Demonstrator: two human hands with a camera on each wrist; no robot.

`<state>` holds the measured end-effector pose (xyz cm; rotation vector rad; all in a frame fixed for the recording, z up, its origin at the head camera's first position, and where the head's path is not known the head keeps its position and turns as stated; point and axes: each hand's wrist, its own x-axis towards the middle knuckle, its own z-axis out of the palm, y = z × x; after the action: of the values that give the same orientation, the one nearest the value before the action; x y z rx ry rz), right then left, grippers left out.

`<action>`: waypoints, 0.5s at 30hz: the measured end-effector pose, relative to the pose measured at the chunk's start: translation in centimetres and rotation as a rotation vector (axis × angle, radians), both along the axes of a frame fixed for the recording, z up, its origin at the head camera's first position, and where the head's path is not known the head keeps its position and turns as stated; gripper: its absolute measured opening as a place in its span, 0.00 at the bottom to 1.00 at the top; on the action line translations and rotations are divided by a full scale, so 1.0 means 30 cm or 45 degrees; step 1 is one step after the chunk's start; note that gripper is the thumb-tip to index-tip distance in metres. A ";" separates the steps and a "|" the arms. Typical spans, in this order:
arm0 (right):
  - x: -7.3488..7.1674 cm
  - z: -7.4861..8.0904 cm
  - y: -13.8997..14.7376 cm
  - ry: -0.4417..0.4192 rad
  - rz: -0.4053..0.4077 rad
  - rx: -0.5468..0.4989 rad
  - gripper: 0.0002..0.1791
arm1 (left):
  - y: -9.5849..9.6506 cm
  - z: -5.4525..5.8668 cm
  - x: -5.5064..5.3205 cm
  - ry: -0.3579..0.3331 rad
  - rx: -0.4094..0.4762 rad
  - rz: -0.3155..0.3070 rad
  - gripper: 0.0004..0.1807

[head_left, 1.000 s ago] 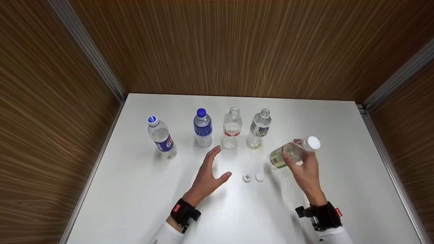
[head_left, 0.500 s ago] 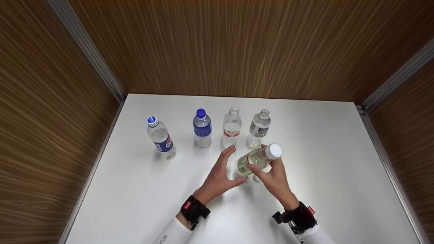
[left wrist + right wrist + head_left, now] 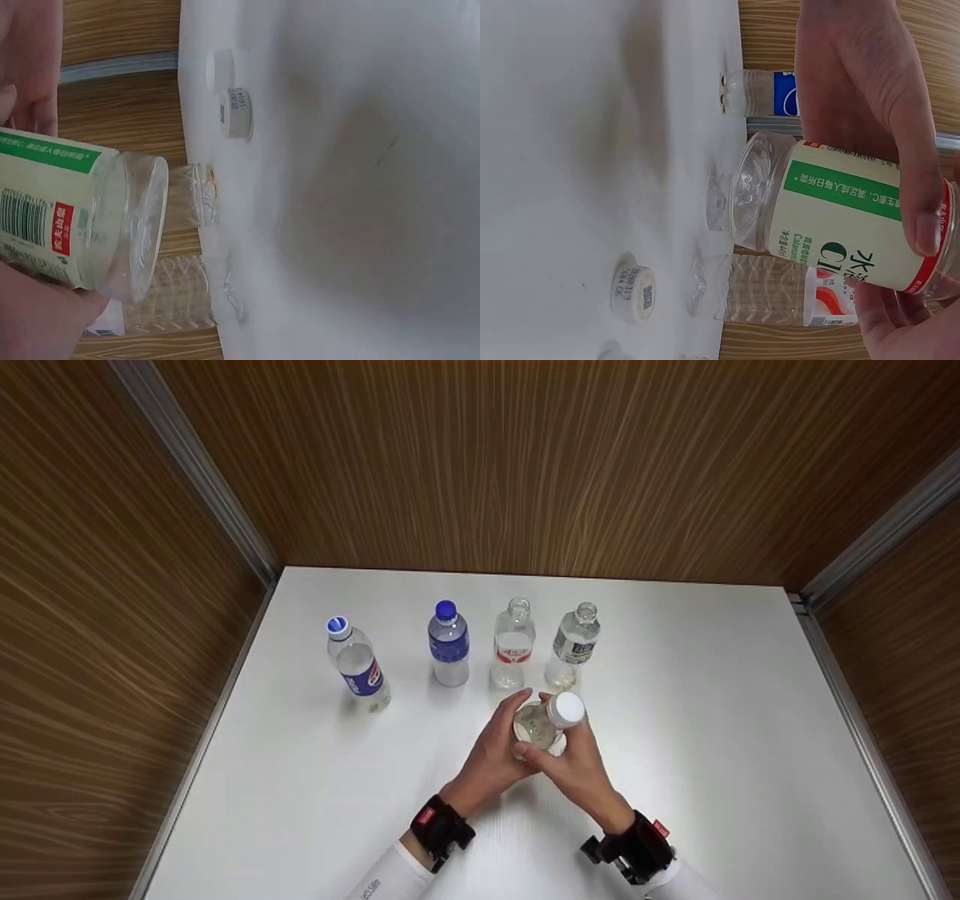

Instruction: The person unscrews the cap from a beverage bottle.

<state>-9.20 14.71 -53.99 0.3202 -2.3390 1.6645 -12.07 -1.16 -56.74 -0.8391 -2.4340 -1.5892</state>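
Both hands hold a clear plastic bottle (image 3: 536,727) with a white screw cap (image 3: 567,709), tilted with its cap toward the right. Its cream and green label (image 3: 840,217) shows in the wrist views, and its base hangs over the table. My left hand (image 3: 491,754) wraps the bottle's lower left side, the thumb lying across the label in the right wrist view. Higher up, my right hand (image 3: 574,761) grips the bottle, thumb in front. Two loose white caps (image 3: 236,112) (image 3: 220,71) lie on the table beneath, hidden in the head view.
Two uncapped bottles, one red-labelled (image 3: 514,649) and one dark-labelled (image 3: 576,645), stand just behind the hands. Farther left are a blue-capped bottle (image 3: 449,649) and a Pepsi bottle (image 3: 360,667). Wood-grain panels (image 3: 480,465) enclose the white table (image 3: 712,697).
My right hand has brought the white-capped bottle leftward over the loose caps. The left hand has moved right and closed round its lower part.
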 end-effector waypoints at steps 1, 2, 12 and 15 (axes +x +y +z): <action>0.001 -0.002 -0.004 0.008 0.000 0.003 0.44 | 0.001 -0.001 0.001 -0.011 0.004 0.011 0.53; 0.001 -0.004 -0.008 0.015 0.000 0.008 0.44 | 0.002 -0.001 0.003 -0.021 0.008 0.022 0.53; 0.009 -0.027 0.004 0.077 0.033 0.081 0.47 | 0.002 -0.006 0.010 0.041 0.015 0.094 0.41; 0.008 -0.030 0.033 0.126 0.049 0.130 0.45 | -0.007 -0.013 0.011 0.041 -0.031 0.156 0.39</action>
<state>-8.96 15.71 -54.89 0.4597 -2.3627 1.5124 -11.75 -1.37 -57.11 -0.6981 -2.4362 -1.4951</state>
